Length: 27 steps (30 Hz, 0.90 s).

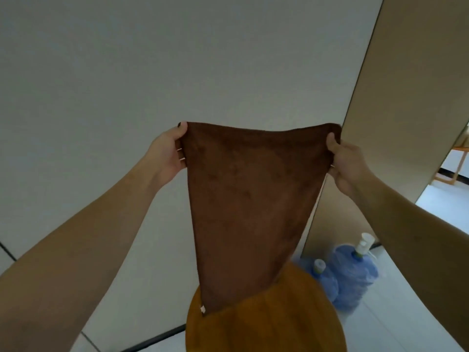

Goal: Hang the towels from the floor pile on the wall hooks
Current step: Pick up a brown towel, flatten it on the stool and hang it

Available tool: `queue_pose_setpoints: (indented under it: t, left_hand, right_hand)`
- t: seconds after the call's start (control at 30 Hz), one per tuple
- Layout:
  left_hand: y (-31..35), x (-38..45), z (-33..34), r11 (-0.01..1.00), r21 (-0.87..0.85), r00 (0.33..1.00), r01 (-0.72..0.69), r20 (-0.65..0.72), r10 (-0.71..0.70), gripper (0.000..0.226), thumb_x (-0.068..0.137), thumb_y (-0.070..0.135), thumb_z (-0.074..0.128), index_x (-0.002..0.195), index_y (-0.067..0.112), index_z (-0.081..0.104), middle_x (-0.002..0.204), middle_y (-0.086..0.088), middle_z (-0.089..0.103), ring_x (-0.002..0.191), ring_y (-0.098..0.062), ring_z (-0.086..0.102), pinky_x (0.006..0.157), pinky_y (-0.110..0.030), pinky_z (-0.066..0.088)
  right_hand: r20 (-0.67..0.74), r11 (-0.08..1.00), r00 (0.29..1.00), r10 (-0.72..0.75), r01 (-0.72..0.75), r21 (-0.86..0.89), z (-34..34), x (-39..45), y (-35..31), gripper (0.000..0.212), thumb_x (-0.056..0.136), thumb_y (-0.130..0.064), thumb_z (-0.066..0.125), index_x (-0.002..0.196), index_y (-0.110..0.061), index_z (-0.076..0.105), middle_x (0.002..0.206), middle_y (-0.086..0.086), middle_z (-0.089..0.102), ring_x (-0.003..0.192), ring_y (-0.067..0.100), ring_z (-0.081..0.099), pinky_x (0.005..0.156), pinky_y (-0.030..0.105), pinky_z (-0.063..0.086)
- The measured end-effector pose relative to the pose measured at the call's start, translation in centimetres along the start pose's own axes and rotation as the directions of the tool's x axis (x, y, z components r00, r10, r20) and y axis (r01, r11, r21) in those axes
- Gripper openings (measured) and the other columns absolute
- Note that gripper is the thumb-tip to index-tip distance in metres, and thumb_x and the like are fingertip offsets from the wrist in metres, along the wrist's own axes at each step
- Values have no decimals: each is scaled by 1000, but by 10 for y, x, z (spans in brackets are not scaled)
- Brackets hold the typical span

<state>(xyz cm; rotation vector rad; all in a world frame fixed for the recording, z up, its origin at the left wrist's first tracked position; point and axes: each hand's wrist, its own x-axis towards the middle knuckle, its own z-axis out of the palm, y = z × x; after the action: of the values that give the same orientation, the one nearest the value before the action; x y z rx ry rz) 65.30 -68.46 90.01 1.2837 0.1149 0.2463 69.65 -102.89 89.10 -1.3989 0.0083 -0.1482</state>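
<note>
A dark brown towel [253,199] hangs stretched in front of a plain pale wall [177,59]. My left hand [167,153] pinches its upper left corner and my right hand [347,161] pinches its upper right corner, so the top edge is taut between them. The towel narrows downward to a point with a small white tag [202,309]. Its lower tip hangs in front of an orange-brown towel [266,321] at the bottom middle. No wall hook shows in the view, and the towel hides the wall behind it.
Two blue water jugs [350,278] stand on the pale tiled floor [396,313] at the lower right, one with a white pump. A tan partition panel [406,97] rises on the right. Past it a wooden-framed piece of furniture [454,168] shows.
</note>
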Motion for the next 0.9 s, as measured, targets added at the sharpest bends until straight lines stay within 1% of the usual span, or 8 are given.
queue_pose_setpoints:
  t: [0.17, 0.37, 0.47, 0.57, 0.7, 0.73, 0.83, 0.9]
  left_hand:
    - [-3, -21, 9, 998, -48, 999, -43, -19, 42, 17, 94, 28, 63, 93, 15, 73, 84, 1, 72, 84, -19, 68, 83, -37, 55]
    - [-76, -94, 11, 994, -30, 989, 104, -102, -107, 13, 88, 18, 63, 83, 11, 72, 87, -6, 69, 82, -23, 67, 80, -38, 49]
    - [-135, -150, 16, 972, -55, 953, 229, -191, -235, 10, 83, 17, 65, 83, 9, 70, 87, -8, 68, 81, -26, 67, 83, -45, 51]
    - [-192, -206, 21, 944, -86, 903, 320, -275, -331, 10, 84, 16, 64, 78, 10, 70, 78, -6, 68, 70, -24, 67, 67, -37, 55]
    - [-260, -267, 25, 893, -114, 821, 435, -358, -445, 14, 85, 19, 67, 84, 8, 76, 87, -9, 71, 80, -28, 68, 83, -46, 54]
    - [-275, -280, 26, 878, -112, 796, 466, -381, -471, 17, 85, 20, 68, 93, 6, 75, 93, -10, 72, 86, -29, 69, 85, -47, 55]
    - [-314, -316, 29, 839, -124, 734, 530, -430, -527, 32, 87, 21, 69, 114, 3, 67, 109, -10, 71, 98, -29, 69, 84, -44, 56]
    - [-335, -335, 32, 817, -126, 715, 562, -423, -557, 38, 88, 23, 69, 122, 6, 64, 117, -10, 71, 106, -30, 68, 92, -45, 55]
  right_hand:
    - [78, 1000, 997, 22, -23, 13, -16, 4, 9, 40, 97, -38, 58, 122, -7, 65, 114, 3, 73, 104, 17, 70, 90, 36, 57]
    - [101, 977, 972, 211, -207, -52, -72, -20, 75, 45, 93, -37, 66, 119, 0, 66, 117, 10, 71, 105, 27, 69, 97, 45, 54]
    - [100, 929, 927, 363, -352, -111, -108, -47, 122, 57, 90, -39, 70, 126, 4, 60, 118, 9, 68, 102, 27, 67, 90, 41, 55]
    - [94, 896, 897, 431, -414, -162, -145, -85, 160, 44, 91, -34, 70, 117, 1, 62, 107, 7, 69, 97, 28, 67, 90, 46, 55]
    - [112, 836, 837, 536, -507, -210, -191, -119, 215, 74, 67, -55, 83, 115, -3, 64, 123, 15, 65, 106, 35, 64, 99, 52, 51]
    - [120, 823, 822, 556, -524, -220, -202, -127, 227, 68, 66, -56, 84, 108, -6, 65, 121, 14, 65, 104, 34, 64, 98, 49, 51]
    - [91, 790, 806, 585, -541, -290, -235, -160, 250, 21, 90, -30, 72, 88, -10, 66, 98, 8, 69, 88, 24, 65, 90, 43, 52]
    - [71, 768, 798, 598, -545, -337, -253, -175, 268, 15, 91, -25, 71, 84, -12, 68, 95, 7, 70, 89, 25, 66, 91, 44, 53]
